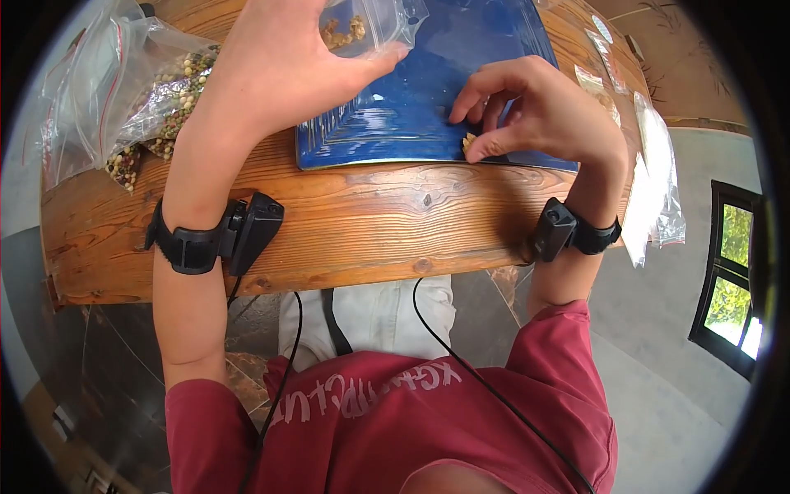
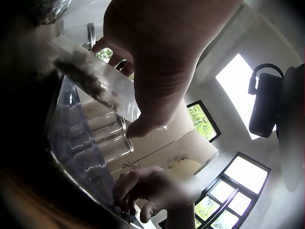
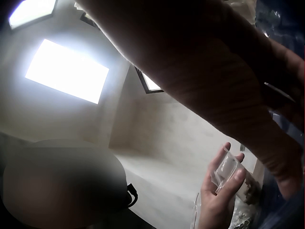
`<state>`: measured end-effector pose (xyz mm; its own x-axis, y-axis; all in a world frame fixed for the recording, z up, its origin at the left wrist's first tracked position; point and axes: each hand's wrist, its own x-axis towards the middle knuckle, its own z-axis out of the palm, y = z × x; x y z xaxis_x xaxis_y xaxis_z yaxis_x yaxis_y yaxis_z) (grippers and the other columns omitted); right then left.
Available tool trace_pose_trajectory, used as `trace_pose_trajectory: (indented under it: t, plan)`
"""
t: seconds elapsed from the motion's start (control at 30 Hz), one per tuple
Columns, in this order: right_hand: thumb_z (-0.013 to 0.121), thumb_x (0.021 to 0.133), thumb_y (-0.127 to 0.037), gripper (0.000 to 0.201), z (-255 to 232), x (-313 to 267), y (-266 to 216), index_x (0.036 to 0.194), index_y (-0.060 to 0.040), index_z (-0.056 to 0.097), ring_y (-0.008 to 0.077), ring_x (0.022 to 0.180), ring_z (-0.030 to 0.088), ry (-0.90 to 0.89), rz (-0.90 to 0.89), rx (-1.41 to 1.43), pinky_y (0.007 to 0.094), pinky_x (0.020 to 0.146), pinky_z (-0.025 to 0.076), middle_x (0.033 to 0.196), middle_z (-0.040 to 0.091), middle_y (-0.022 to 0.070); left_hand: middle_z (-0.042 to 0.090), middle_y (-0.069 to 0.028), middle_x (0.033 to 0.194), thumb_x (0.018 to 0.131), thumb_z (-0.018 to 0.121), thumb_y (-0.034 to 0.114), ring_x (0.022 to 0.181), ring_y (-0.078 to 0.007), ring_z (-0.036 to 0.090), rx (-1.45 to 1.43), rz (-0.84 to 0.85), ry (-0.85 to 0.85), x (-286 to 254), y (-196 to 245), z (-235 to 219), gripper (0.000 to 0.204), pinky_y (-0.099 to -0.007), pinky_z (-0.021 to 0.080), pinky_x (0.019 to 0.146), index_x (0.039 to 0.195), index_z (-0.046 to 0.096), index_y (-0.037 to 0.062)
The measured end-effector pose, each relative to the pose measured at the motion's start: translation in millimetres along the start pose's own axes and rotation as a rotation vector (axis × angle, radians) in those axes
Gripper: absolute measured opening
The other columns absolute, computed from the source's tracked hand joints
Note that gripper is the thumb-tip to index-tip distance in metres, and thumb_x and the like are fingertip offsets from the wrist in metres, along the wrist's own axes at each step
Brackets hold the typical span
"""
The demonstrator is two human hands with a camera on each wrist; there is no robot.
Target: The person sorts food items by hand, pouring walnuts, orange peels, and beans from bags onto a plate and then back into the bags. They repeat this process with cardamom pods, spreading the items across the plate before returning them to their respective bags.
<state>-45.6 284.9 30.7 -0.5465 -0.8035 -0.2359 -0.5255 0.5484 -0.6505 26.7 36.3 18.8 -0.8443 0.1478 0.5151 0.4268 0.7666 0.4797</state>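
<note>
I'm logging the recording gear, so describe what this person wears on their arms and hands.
The left hand and right hand are bare. Each wrist carries a black strap with a boxy black camera unit: left, right. A thin black cable runs down from each. Short red sleeves cover the upper arms.

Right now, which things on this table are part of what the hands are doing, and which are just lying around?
In use:
left hand holding small zip bag
right hand pinching beans
blue tray

Lying about:
bags of mixed beans
empty bags
wooden table
</note>
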Motion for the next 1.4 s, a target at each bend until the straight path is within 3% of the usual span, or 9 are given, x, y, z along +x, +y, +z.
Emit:
trace_pose_trajectory:
  t: [0.4,0.63,0.77,0.87,0.9,0.97,1.03,1.17,1.4]
  plan:
    - [0.083,0.081,-0.012,0.014,1.9,6.9,6.3,0.090,-0.0028,0.078,0.0126,0.068,0.067,0.105,0.038,-0.023,0.0265,0.068,0.054,0.075,0.073,0.0058,0.061,-0.0157,0.110,0.078,0.081,0.021,0.109,-0.0316,0.059,-0.114,0.083,-0.053,1.3,-25.4,9.0,0.058,-0.0395,0.048,0.099,0.130,0.062,0.0034]
    - [0.080,0.084,0.007,0.013,14.7,23.0,-11.5,0.095,0.0055,0.073,0.0139,0.087,0.071,0.553,-0.329,0.344,0.0250,0.081,0.059,0.097,0.074,0.0098,0.060,-0.0193,0.110,0.075,0.081,0.023,0.108,-0.0362,0.059,-0.075,0.117,-0.108,-1.0,-15.1,-2.7,0.059,-0.0429,0.048,0.098,0.128,0.064,0.0032]
    - [0.080,0.085,0.005,0.014,22.4,41.1,-27.1,0.098,0.0051,0.077,0.0149,0.092,0.072,0.700,-0.351,0.151,0.0259,0.084,0.059,0.102,0.076,0.0101,0.062,-0.0205,0.112,0.074,0.083,0.023,0.108,-0.0368,0.062,-0.155,0.060,-0.045,2.8,-21.2,-7.8,0.062,-0.0433,0.050,0.097,0.129,0.063,0.0029]
    - [0.077,0.090,0.001,0.016,7.7,53.6,-34.0,0.105,0.0035,0.078,0.0128,0.095,0.070,0.825,-0.564,0.094,0.0259,0.086,0.058,0.108,0.077,0.0107,0.066,-0.0191,0.114,0.075,0.085,0.020,0.107,-0.0326,0.066,-0.253,-0.025,0.096,7.2,-31.4,-14.0,0.063,-0.0405,0.053,0.095,0.130,0.061,0.0020]
    - [0.076,0.092,-0.003,0.014,5.5,50.4,-39.8,0.105,0.0022,0.079,0.0107,0.094,0.070,0.924,-0.439,0.074,0.0228,0.084,0.056,0.105,0.077,0.0088,0.066,-0.0182,0.115,0.076,0.085,0.020,0.108,-0.0310,0.066,-0.291,-0.025,0.177,8.3,-34.2,-15.4,0.063,-0.0396,0.053,0.095,0.130,0.061,0.0019]
    - [0.076,0.093,-0.007,0.013,4.5,55.0,-45.1,0.103,0.0006,0.079,0.0078,0.090,0.069,0.925,-0.284,0.141,0.0205,0.080,0.054,0.103,0.077,0.0056,0.067,-0.0165,0.116,0.077,0.086,0.019,0.109,-0.0278,0.066,-0.370,-0.025,0.342,11.5,-44.9,-12.5,0.062,-0.0379,0.053,0.096,0.131,0.060,0.0015]
    - [0.083,0.083,-0.016,0.015,15.1,69.8,-49.5,0.093,-0.0044,0.080,0.0121,0.069,0.066,0.712,-0.304,0.080,0.0267,0.068,0.054,0.078,0.073,0.0059,0.067,-0.0152,0.119,0.079,0.086,0.018,0.109,-0.0247,0.065,-0.420,-0.024,0.435,14.5,-56.8,-11.0,0.061,-0.0365,0.052,0.096,0.131,0.059,0.0002]
    - [0.082,0.084,-0.016,0.013,43.7,94.3,-76.6,0.094,-0.0065,0.081,0.0168,0.068,0.063,0.337,-0.381,-0.252,0.0309,0.063,0.050,0.083,0.071,0.0062,0.068,-0.0154,0.118,0.077,0.086,0.017,0.109,-0.0234,0.065,-0.496,-0.052,0.568,16.3,-63.4,-19.9,0.061,-0.0356,0.053,0.095,0.130,0.059,-0.0009]
    - [0.083,0.079,-0.015,0.015,50.9,146.8,-84.3,0.089,-0.0038,0.081,0.0270,0.079,0.074,0.120,-0.193,-0.524,0.0359,0.073,0.058,0.083,0.076,0.0129,0.069,-0.0172,0.116,0.075,0.085,0.018,0.107,-0.0254,0.067,-0.464,-0.061,0.689,19.1,-82.7,-22.0,0.062,-0.0368,0.054,0.093,0.128,0.059,-0.0022]
